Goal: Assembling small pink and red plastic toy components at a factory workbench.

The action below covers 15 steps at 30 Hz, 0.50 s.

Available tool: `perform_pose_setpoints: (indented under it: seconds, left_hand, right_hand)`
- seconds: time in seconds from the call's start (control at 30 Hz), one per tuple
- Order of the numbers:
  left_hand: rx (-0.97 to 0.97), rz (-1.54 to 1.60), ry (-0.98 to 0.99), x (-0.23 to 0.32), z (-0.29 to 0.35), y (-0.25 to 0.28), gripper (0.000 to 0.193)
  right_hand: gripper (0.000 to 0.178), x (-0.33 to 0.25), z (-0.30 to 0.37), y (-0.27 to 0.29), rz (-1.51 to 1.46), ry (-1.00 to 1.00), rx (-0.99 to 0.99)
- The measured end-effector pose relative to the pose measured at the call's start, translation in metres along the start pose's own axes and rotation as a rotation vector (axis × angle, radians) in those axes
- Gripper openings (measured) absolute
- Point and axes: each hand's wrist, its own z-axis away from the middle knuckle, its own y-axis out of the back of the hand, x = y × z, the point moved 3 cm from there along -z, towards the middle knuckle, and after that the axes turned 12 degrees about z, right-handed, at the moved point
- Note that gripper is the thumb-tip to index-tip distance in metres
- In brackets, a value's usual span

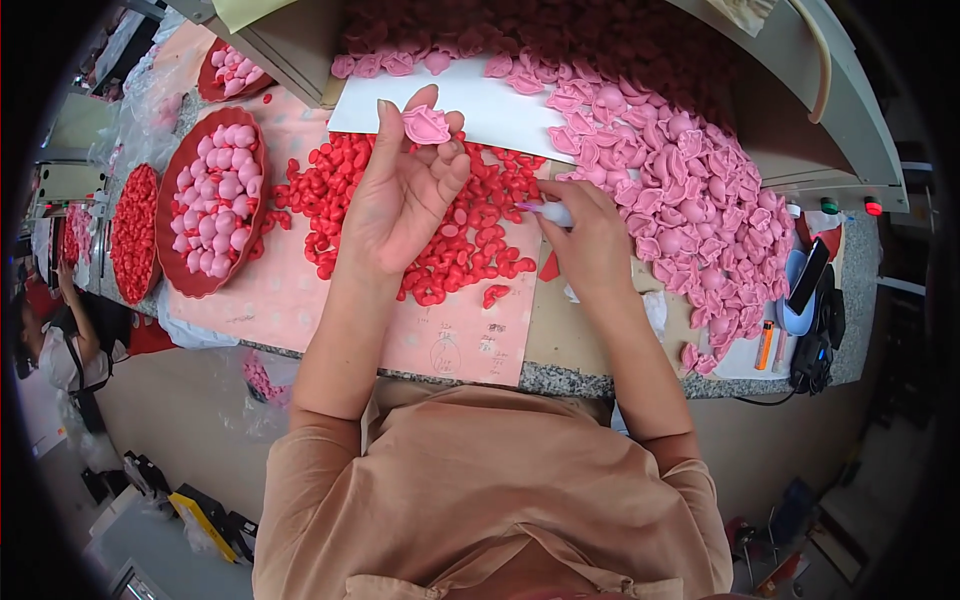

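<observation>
Far left on the table [560, 378], red trays [190, 270] held joined pink-and-red pieces, stacked there as if out of the way. Left hand [400, 200] was raised palm-up over the red pieces pile [440, 225], fingers [390, 130] pinching one pink shell piece [426, 125] at the tips, hollow side up, likely so it faced the right hand. Right hand [590, 240] rested low at the red pile's edge, fingers closed round a small white applicator [553, 211] with its tip aimed left, and the big pink shell heap [680, 190] lay right, within reach.
</observation>
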Motion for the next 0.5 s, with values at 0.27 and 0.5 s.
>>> perform_pose_setpoints:
  seconds: [0.27, 0.5]
  left_hand:
    - [0.072, -0.135, 0.041, -0.007, 0.002, 0.005, 0.050]
    - [0.090, -0.280, 0.153, -0.027, 0.007, -0.002, 0.047]
  right_hand:
    - [0.025, 0.008, -0.001, 0.012, -0.110, -0.041, -0.139]
    - [0.013, 0.015, 0.005, 0.027, -0.495, -0.354, -0.135]
